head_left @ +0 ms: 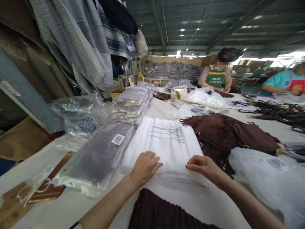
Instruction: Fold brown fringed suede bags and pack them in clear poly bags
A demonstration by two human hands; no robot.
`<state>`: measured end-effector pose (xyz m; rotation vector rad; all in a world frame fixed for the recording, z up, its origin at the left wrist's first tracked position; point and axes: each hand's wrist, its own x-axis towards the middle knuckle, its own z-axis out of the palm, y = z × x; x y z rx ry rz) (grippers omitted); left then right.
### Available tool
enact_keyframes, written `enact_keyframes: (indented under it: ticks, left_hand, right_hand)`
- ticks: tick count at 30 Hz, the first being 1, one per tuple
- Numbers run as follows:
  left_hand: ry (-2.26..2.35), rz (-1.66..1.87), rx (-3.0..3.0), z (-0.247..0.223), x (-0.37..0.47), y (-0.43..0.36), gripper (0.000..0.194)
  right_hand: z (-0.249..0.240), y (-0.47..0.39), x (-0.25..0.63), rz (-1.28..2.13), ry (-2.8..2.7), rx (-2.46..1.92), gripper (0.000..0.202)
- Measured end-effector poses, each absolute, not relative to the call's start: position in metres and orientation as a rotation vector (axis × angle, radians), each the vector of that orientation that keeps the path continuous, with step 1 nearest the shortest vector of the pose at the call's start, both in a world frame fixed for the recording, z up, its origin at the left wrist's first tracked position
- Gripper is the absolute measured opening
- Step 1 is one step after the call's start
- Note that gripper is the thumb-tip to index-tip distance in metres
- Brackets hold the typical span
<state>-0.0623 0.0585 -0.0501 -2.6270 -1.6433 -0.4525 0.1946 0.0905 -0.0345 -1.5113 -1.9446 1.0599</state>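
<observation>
A stack of white translucent plastic bags [164, 149] with printed lines lies flat in front of me. My left hand [145, 166] rests on its near left part, fingers bent and thumb a little apart. At the near right, my right hand [202, 166] has thumb and fingertips pressed together on the top plastic bag. Close to my body lies a dark brown pleated-looking fabric piece [162, 211], cut off by the picture's lower edge. Brown bags with fringes [226, 133] are piled just beyond my right hand.
Packed grey items with barcode labels [102, 149] lie left, with more stacked behind [133, 98]. A phone-like copper object [49, 192] and a tag with white string [14, 200] are at lower left. Clear plastic [267, 178] lies right. Two people [215, 74] work across the table.
</observation>
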Motion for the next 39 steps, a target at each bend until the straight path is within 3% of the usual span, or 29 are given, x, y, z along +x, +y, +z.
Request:
enact_keyframes:
  ticks: [6,9,14,21,25,31,39]
  left_hand:
    - [-1.539,-0.337,-2.696,-0.038,-0.033,0.058,0.021]
    - [-1.535,-0.222,-2.685,-0.035,-0.023,0.061,0.010]
    - [-1.768,-0.091,-2.471,-0.030,-0.045,0.066,0.023]
    - [-1.924,-0.015,-2.371,-0.026,-0.074,0.044,0.023]
    - [-1.777,-0.264,-2.535,-0.016,-0.035,0.027,0.055]
    - [-1.602,-0.244,-2.708,-0.007,0.029,0.036,0.019]
    - [-1.895,-0.018,-2.487,-0.014,-0.034,0.046,0.028]
  right_hand:
    - [-0.043,0.089,0.194,0.799,-1.987,-1.480,0.027]
    - [-0.044,0.083,0.195,0.536,-2.045,-1.412,0.028]
    - [-0.044,0.062,0.212,0.013,-2.210,-1.165,0.026]
    - [-0.051,0.048,0.230,-0.506,-2.278,-0.985,0.025]
    - [-0.047,0.049,0.217,-0.596,-2.246,-0.997,0.020]
    - [-0.034,0.042,0.196,-0.638,-2.299,-0.961,0.020]
    - [-0.037,0.027,0.227,-0.690,-2.323,-0.943,0.023]
